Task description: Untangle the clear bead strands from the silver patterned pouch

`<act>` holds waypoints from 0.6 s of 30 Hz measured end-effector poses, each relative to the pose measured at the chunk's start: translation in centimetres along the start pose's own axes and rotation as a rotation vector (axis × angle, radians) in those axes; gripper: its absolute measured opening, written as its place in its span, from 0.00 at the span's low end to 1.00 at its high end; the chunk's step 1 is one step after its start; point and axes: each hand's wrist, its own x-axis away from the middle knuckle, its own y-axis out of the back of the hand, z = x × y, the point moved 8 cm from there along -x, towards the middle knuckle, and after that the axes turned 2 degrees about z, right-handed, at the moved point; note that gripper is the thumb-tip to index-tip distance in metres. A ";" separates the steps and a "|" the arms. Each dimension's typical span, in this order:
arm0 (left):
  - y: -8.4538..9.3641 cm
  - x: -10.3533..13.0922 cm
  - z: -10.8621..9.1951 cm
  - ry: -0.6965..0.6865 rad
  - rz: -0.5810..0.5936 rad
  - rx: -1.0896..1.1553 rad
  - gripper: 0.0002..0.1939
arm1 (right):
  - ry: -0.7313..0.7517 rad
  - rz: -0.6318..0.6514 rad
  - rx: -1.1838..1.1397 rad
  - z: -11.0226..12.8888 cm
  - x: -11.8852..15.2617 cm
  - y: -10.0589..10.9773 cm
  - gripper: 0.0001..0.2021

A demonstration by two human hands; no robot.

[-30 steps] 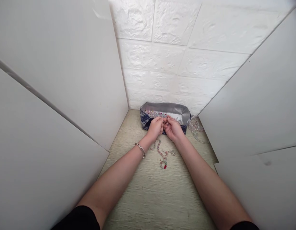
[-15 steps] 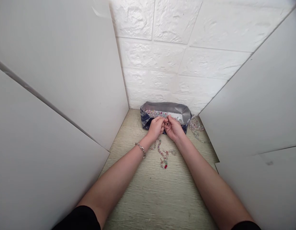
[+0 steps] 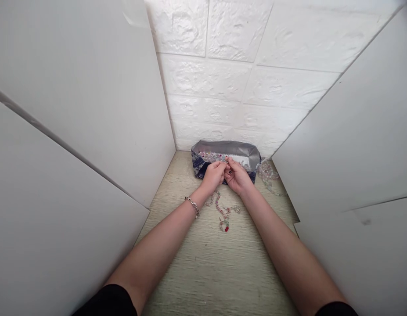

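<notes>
My left hand (image 3: 214,176) and my right hand (image 3: 238,176) meet at the fingertips over the front rim of a dark blue, silver-lined box (image 3: 252,151). Both are closed in a pinch. What lies between the fingers is too small and too hidden to name. Loose pastel and red beads (image 3: 210,156) lie in the box, mostly on its left side. From below my hands a string of beads (image 3: 219,204) trails over the surface toward me, curling at its near end around two red beads (image 3: 226,229).
A heap of strung pale beads (image 3: 268,172) lies right of the box, against the right white panel (image 3: 348,153). Another white panel (image 3: 91,87) stands on the left, and a white brick-patterned wall (image 3: 219,79) behind. The surface (image 3: 203,267) is pale greenish wood grain.
The view has shifted slightly, so everything sits a little further left. My right fingers have moved slightly against the left ones; the bead string on the surface lies as before.
</notes>
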 end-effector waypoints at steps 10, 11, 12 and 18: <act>0.1 0.0 0.1 -0.008 -0.002 0.005 0.07 | 0.001 0.011 0.016 0.0 0.0 -0.1 0.05; 0.1 0.0 0.1 -0.007 -0.003 0.004 0.07 | 0.001 0.013 0.015 0.0 0.0 -0.1 0.05; 0.1 0.0 0.0 -0.008 -0.004 0.004 0.07 | 0.001 0.014 0.014 0.0 0.0 -0.1 0.06; 0.0 0.1 -0.1 -0.022 -0.004 -0.001 0.05 | 0.003 0.011 0.000 0.1 0.1 -0.2 0.05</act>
